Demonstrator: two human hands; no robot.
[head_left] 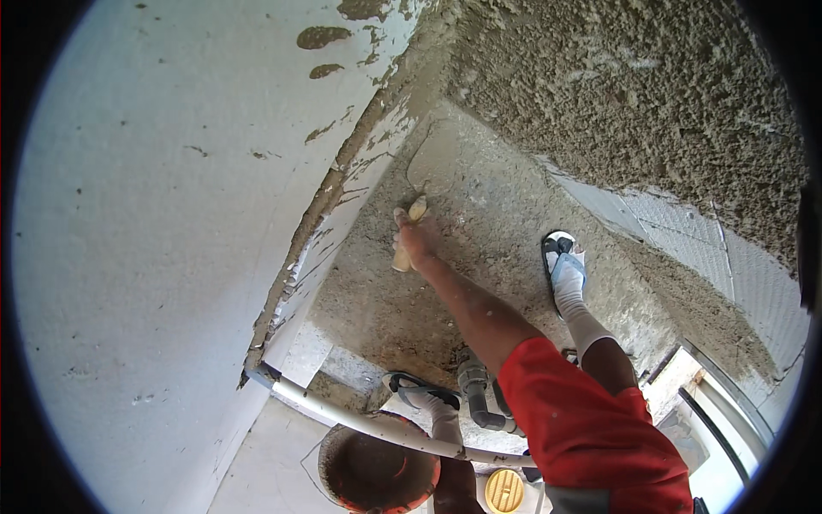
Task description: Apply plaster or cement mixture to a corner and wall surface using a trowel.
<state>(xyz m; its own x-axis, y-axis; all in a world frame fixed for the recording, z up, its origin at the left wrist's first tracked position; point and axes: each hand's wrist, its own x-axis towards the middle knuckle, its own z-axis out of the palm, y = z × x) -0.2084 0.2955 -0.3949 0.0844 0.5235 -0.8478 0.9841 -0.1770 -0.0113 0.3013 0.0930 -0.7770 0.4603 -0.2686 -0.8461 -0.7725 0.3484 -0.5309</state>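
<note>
My right hand (415, 240) is closed around a pale, wood-coloured handle (417, 208) that shows at both ends of the fist. It is low over the rough grey concrete surface (377, 317), near the foot of the white wall. Just beyond the handle lies a smooth grey patch (434, 158); I cannot tell whether it is wet mortar or a mortar-covered blade. The bare forearm runs back to a red sleeve (582, 411) at lower right. My left hand is out of view.
Rough mortar (616, 94) coats the right wall above pale blocks (676, 223). A mortar-smeared ridge edges the white wall (171, 214). Sandalled feet (565, 261) stand apart. A white pipe (368, 424) crosses above a bucket (377, 467), beside grey plumbing (475, 390) and a yellow round cover (504, 491).
</note>
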